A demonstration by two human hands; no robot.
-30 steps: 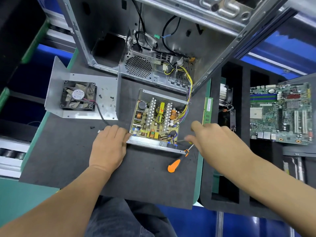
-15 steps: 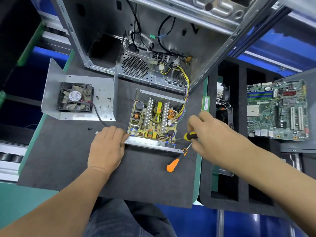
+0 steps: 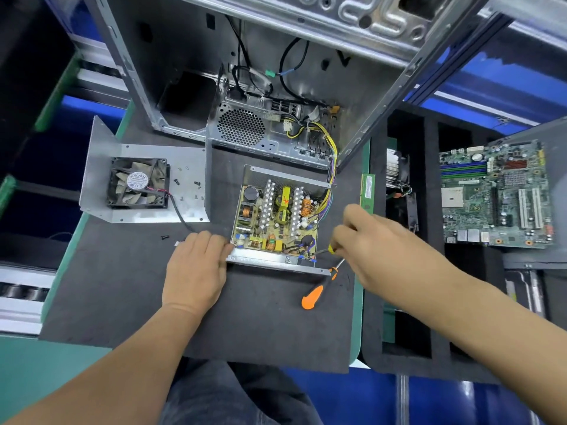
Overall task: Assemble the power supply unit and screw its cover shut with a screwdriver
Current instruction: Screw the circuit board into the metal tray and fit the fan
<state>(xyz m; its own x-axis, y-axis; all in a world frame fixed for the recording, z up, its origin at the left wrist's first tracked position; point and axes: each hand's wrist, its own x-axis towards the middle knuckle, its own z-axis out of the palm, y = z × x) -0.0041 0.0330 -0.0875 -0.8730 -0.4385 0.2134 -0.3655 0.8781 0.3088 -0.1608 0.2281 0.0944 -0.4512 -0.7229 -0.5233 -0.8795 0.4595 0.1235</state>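
Observation:
The open power supply unit lies on the black mat, its circuit board bare inside a metal tray. My left hand rests flat against the tray's near-left corner. My right hand grips a yellow-handled screwdriver whose thin shaft points left at the board's near-right corner. The metal cover with a black fan lies to the left, with several small screws on it. A second screwdriver with an orange handle lies on the mat just in front of the tray.
An open computer case stands behind the unit, yellow cables running from it into the tray. A motherboard sits at the right beside black foam compartments. A green memory stick lies at the mat's right edge. One loose screw lies on the mat.
My right hand picked up the yellow-handled screwdriver and brought its tip to the board's near-right corner. My left hand has stayed on the tray's corner.

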